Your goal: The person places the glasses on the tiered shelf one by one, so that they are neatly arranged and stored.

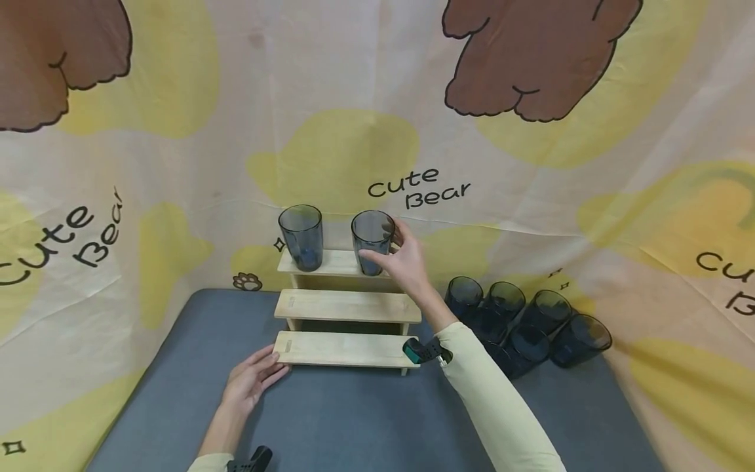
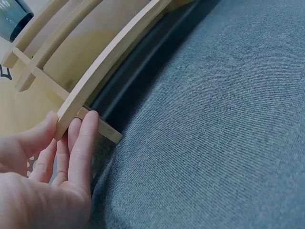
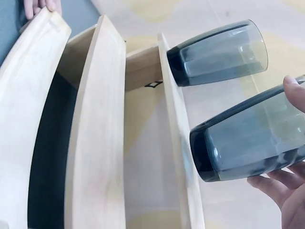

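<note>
A three-step wooden stand (image 1: 348, 349) stands on the grey table. My right hand (image 1: 407, 265) grips a blue-grey drinking glass (image 1: 370, 231) at the top step, with the thumb and fingers on either side of it. In the right wrist view the base of this glass (image 3: 248, 138) is right at the edge of the top step. A matching glass (image 1: 302, 237) stands upright at the left end of that step. My left hand (image 1: 250, 380) pinches the left end of the lowest step, thumb above and fingers underneath, as the left wrist view shows.
Several more dark glasses (image 1: 523, 347) are grouped at the right of the table, some leaning or lying. A printed cloth (image 1: 330, 78) hangs behind and at both sides. The grey tabletop (image 1: 348, 419) extends in front of the stand.
</note>
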### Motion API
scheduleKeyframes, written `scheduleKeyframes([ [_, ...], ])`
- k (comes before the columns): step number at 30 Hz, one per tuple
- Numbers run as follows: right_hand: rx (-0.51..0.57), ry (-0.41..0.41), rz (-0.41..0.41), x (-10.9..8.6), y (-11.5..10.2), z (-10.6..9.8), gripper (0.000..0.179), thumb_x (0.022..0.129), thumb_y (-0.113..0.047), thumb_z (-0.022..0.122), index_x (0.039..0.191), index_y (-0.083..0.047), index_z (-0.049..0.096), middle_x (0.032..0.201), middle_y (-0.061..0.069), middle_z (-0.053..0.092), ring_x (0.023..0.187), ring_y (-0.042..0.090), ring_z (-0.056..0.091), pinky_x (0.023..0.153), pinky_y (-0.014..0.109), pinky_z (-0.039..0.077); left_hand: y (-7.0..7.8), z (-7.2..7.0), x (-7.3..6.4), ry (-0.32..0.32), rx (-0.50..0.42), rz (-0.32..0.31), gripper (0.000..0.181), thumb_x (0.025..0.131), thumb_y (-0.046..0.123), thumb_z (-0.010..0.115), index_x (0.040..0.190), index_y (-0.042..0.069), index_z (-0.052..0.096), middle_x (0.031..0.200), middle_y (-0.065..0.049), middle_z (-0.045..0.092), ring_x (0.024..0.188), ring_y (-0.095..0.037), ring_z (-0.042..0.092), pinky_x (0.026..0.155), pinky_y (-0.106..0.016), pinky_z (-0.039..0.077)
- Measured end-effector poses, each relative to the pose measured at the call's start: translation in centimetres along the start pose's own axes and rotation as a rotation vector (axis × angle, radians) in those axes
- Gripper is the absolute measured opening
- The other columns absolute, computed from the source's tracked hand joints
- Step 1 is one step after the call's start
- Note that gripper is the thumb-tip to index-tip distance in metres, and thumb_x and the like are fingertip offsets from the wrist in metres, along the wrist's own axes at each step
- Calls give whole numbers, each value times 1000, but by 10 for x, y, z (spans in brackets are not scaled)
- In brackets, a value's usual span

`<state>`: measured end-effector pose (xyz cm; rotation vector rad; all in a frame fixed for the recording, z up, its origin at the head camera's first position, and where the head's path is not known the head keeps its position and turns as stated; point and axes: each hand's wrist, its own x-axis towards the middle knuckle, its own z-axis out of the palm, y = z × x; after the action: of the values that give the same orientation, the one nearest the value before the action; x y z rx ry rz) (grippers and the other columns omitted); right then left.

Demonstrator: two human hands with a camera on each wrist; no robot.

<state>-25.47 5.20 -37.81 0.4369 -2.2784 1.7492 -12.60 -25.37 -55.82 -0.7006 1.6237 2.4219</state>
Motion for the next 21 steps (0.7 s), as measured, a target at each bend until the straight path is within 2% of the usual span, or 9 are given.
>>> scheduleKeyframes([
  [8, 0, 19, 77, 14, 5, 13, 89, 77, -27, 86, 149, -6, 38, 141, 13, 51, 129, 27, 50, 106, 37, 50, 0, 2, -1, 1, -10, 0, 58, 97, 2, 58, 149, -5, 32, 93, 0, 69, 86, -15, 68, 95, -38, 57],
  [13, -29, -8, 115, 21, 4, 20, 91, 76, -30, 86, 150, -9, 37, 142, 14, 50, 129, 29, 50, 106, 37, 50, 0, 2, -1, 1, -16, 3, 61, 96, 2, 61, 149, -5, 32, 94, 1, 70, 87, -15, 68, 95, -38, 57],
  [21, -28, -46, 141, 18, 2, 23, 94, 78, -33, 84, 153, -13, 32, 146, 14, 45, 134, 29, 45, 110, 35, 45, -2, 0, -1, 9, -29, 4, 58, 95, 3, 63, 147, -3, 37, 94, 1, 71, 88, -16, 69, 95, -38, 57],
])
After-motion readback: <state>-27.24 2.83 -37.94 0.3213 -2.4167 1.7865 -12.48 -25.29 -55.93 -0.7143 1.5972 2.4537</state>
